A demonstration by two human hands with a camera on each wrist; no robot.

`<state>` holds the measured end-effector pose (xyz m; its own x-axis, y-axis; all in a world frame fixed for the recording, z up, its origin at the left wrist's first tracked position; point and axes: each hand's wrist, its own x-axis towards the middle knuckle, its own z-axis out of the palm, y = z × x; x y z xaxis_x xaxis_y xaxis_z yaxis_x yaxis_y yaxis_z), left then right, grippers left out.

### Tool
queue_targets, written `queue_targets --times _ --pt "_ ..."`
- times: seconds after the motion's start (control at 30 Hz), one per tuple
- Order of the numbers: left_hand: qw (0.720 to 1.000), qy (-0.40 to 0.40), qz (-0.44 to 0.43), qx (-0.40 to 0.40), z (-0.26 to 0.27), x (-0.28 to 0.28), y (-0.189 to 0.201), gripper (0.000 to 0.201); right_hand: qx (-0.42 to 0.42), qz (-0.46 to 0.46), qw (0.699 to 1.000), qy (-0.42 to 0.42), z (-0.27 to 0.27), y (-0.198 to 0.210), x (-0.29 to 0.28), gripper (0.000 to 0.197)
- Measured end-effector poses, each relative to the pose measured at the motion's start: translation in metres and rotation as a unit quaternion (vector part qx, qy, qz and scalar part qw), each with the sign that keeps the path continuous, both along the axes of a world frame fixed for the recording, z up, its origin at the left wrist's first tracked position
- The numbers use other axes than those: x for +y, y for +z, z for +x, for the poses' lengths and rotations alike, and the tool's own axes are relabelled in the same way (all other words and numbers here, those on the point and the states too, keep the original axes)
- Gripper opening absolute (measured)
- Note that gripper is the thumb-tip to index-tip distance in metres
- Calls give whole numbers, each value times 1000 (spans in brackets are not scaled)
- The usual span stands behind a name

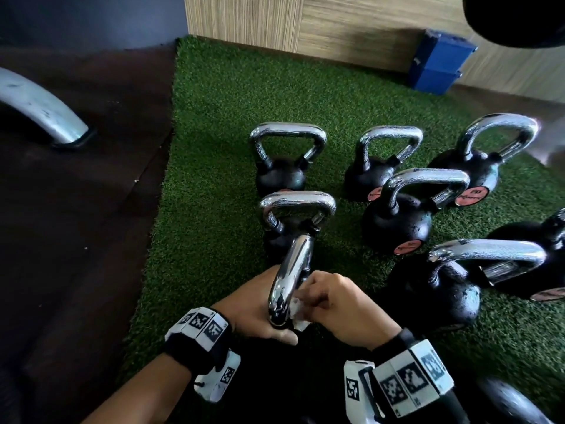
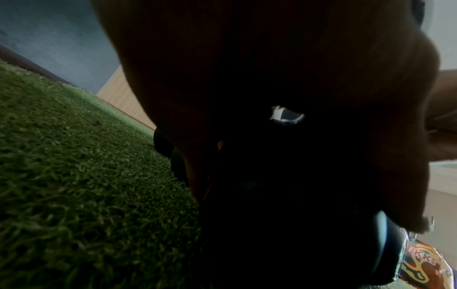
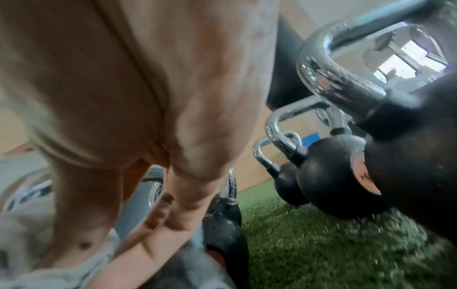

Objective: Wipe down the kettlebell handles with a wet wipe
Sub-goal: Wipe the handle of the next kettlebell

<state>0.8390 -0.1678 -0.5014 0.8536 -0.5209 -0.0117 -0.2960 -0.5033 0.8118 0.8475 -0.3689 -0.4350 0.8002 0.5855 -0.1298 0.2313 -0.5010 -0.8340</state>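
Observation:
The nearest kettlebell's chrome handle [image 1: 292, 270] rises edge-on between my two hands on the green turf [image 1: 214, 179]. My left hand [image 1: 260, 310] grips the lower end of that handle from the left, thumb curled under it. From the right, my right hand [image 1: 327, 298] holds a crumpled white wet wipe [image 1: 298, 313] and presses it against the handle's lower side. The kettlebell's black body is mostly hidden beneath my hands. The left wrist view is dark, filled by the palm [image 2: 272, 68]. In the right wrist view the wipe [image 3: 27, 246] shows blurred under the fingers [image 3: 178, 211].
Several more black kettlebells with chrome handles stand on the turf ahead and to the right [image 1: 287, 154], [image 1: 397, 209], [image 1: 477, 160], [image 1: 440, 286]. A blue box [image 1: 437, 65] sits by the wooden wall. A grey curved metal leg [image 1: 39, 108] rests on the dark floor at left.

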Motion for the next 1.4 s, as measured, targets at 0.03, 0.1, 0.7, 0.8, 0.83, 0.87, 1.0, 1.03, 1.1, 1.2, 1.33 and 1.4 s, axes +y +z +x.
queue_targets --times 0.03,0.1,0.7,0.8,0.83,0.87,1.0,1.03,1.1,1.2,1.33,1.4 --pt "1000 -9 10 -16 0 0 2 94 -6 -15 1000 -6 -1 -2 0 28" --pt "1000 -9 12 -22 -1 -1 4 104 -6 -20 1000 -7 -4 -5 -1 17" --pt "999 15 26 -27 -6 -4 -6 122 207 217 953 41 -2 -18 0 18" --pt "999 9 -5 -33 -5 -3 -9 118 267 299 915 -42 -1 -24 4 11" --pt "999 8 -15 -28 -4 -2 -10 119 281 317 904 -63 0 -26 4 14" --pt "1000 8 -17 -25 -4 -1 -11 121 288 325 898 -69 0 -29 4 15" --pt "999 11 29 -34 -4 -3 -8 125 280 324 903 -47 -2 -30 3 17" --pt "999 11 30 -36 -5 -3 -7 125 275 328 902 -58 -2 -30 3 20" --pt "999 9 15 -40 -5 -3 -6 125 263 354 892 -99 1 -32 3 24" --pt "999 18 3 -30 -6 -3 -3 128 246 385 877 -147 3 -34 2 29" --pt "998 1 48 -48 -6 -5 -1 130 215 338 901 -166 2 -31 1 34" --pt "997 2 54 -51 -6 -6 0 130 183 328 905 -199 4 -30 2 35"
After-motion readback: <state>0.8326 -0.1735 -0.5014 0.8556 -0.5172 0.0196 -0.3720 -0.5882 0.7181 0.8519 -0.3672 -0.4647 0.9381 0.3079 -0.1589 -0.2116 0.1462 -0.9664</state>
